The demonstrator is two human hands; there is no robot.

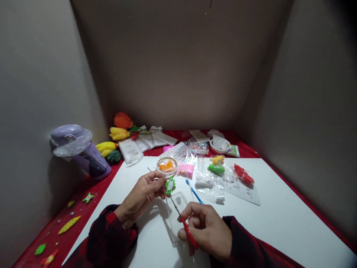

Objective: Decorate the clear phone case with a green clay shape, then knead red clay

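Two hands over white board (279,208), left hand (142,195) pinching green clay piece (170,185); right hand (208,230) gripping red-handled tool (186,227)

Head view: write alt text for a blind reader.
The left hand pinches a green and white clay piece while the right hand points a red-handled tool at it, over a white board. Bags of coloured clay and a blue tool lie beyond.

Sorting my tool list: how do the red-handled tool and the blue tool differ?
The red-handled tool is gripped in the right hand, its metal tip at the green piece in the left hand; the blue tool lies loose on the white sheet. Handles: red versus blue. Both are slim sticks.
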